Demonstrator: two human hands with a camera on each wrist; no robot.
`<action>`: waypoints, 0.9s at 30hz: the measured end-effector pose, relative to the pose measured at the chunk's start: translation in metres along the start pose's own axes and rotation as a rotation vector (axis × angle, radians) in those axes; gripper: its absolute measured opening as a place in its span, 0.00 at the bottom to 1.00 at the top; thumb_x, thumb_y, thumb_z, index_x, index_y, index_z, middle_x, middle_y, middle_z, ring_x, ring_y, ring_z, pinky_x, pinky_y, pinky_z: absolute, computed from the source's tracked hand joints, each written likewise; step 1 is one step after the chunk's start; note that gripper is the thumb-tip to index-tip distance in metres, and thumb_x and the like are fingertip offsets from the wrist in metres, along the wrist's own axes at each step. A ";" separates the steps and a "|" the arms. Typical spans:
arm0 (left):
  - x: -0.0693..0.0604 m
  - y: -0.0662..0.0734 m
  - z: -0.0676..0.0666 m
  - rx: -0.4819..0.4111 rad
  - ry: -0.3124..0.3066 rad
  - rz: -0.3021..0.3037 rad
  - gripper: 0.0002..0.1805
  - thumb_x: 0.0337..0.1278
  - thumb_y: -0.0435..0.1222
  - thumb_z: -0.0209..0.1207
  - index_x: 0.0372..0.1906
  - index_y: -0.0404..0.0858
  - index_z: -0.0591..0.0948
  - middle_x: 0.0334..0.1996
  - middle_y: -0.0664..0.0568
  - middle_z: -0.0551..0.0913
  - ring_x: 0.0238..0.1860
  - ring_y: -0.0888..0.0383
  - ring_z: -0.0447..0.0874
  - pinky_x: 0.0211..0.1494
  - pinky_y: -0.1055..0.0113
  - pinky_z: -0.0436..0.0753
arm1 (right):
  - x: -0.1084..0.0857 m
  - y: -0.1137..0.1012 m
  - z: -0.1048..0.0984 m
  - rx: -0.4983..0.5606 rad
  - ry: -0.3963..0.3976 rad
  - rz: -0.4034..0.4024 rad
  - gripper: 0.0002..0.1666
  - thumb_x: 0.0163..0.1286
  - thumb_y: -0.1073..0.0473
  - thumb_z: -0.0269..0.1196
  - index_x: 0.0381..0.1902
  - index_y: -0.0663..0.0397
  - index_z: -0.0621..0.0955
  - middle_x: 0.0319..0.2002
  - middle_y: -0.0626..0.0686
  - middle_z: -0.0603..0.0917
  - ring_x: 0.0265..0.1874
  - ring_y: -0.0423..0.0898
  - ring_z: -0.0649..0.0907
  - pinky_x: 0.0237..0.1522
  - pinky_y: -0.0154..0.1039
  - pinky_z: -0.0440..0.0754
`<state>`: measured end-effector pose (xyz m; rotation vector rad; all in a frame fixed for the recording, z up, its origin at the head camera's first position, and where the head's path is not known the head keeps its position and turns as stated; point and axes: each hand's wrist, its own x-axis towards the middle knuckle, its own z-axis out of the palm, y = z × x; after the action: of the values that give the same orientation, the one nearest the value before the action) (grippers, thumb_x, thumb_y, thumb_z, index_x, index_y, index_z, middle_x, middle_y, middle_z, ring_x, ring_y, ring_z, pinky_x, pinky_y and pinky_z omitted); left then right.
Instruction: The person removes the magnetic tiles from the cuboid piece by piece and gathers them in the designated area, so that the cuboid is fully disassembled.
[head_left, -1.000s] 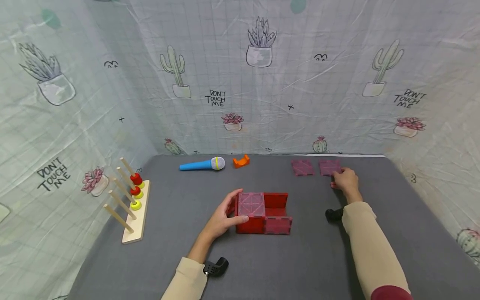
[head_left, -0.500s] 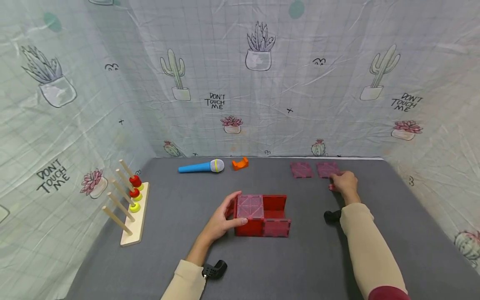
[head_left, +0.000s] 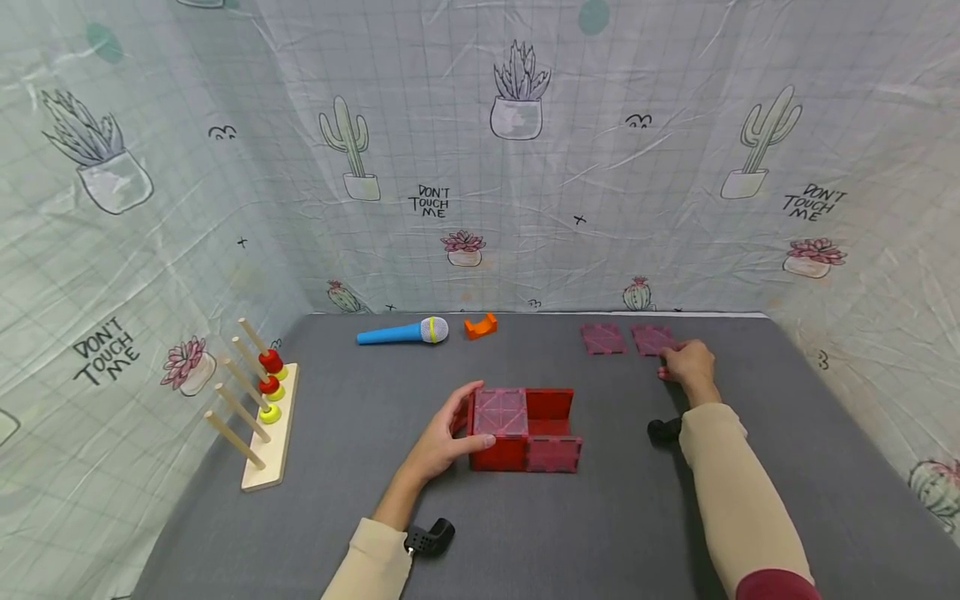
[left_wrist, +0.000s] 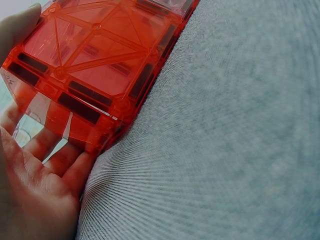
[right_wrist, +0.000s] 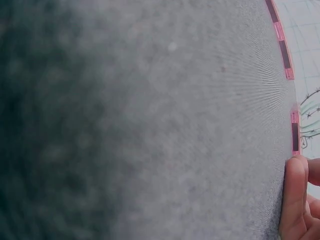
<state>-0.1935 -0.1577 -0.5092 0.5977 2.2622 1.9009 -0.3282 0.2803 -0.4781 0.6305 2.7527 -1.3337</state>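
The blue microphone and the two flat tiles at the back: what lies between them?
An orange piece, nearer the microphone than the tiles, in the head view.

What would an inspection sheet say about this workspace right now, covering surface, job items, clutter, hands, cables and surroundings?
Surface: gray table, matte.
Job items: red box, top covered on the left half, open on the right; left tile and right tile lie flat, apart.
Clutter: microphone, orange piece, peg board with rings.
Hands: left hand holds the box's left end; right hand touches the right tile.
Cables: nothing seen.
Surroundings: plant-print cloth behind and at both sides.
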 end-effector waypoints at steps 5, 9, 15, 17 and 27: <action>0.000 0.000 -0.001 0.006 0.007 0.000 0.45 0.54 0.45 0.67 0.77 0.49 0.60 0.66 0.51 0.73 0.63 0.51 0.73 0.65 0.56 0.75 | 0.000 -0.001 0.000 0.064 -0.048 0.004 0.38 0.76 0.53 0.54 0.70 0.77 0.57 0.38 0.66 0.81 0.11 0.33 0.81 0.24 0.33 0.84; 0.000 0.000 -0.001 0.002 0.002 0.001 0.45 0.54 0.45 0.66 0.77 0.49 0.60 0.66 0.50 0.72 0.63 0.51 0.73 0.64 0.58 0.76 | -0.004 -0.002 -0.002 0.110 -0.099 0.009 0.47 0.76 0.48 0.52 0.76 0.70 0.44 0.59 0.80 0.69 0.15 0.34 0.83 0.26 0.33 0.84; -0.001 0.000 -0.001 0.004 0.007 -0.001 0.45 0.54 0.44 0.66 0.77 0.51 0.60 0.67 0.50 0.72 0.62 0.51 0.73 0.63 0.59 0.76 | -0.016 -0.006 -0.006 0.067 -0.129 -0.012 0.53 0.75 0.41 0.51 0.77 0.68 0.38 0.62 0.80 0.70 0.19 0.32 0.82 0.39 0.35 0.86; -0.001 0.000 -0.001 0.006 0.008 0.000 0.45 0.54 0.45 0.66 0.77 0.52 0.60 0.67 0.50 0.72 0.63 0.51 0.73 0.63 0.59 0.76 | -0.021 -0.009 -0.007 0.062 -0.141 -0.021 0.55 0.75 0.39 0.51 0.77 0.68 0.37 0.63 0.80 0.69 0.22 0.33 0.84 0.54 0.46 0.84; 0.000 0.001 0.000 0.001 0.000 0.004 0.46 0.54 0.45 0.66 0.77 0.47 0.59 0.68 0.50 0.72 0.64 0.51 0.72 0.65 0.57 0.75 | -0.041 -0.015 -0.006 -0.005 -0.181 -0.046 0.55 0.76 0.38 0.49 0.77 0.70 0.38 0.71 0.81 0.58 0.60 0.64 0.80 0.68 0.60 0.68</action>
<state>-0.1929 -0.1577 -0.5082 0.6033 2.2636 1.9023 -0.2947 0.2625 -0.4552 0.4251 2.6404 -1.3201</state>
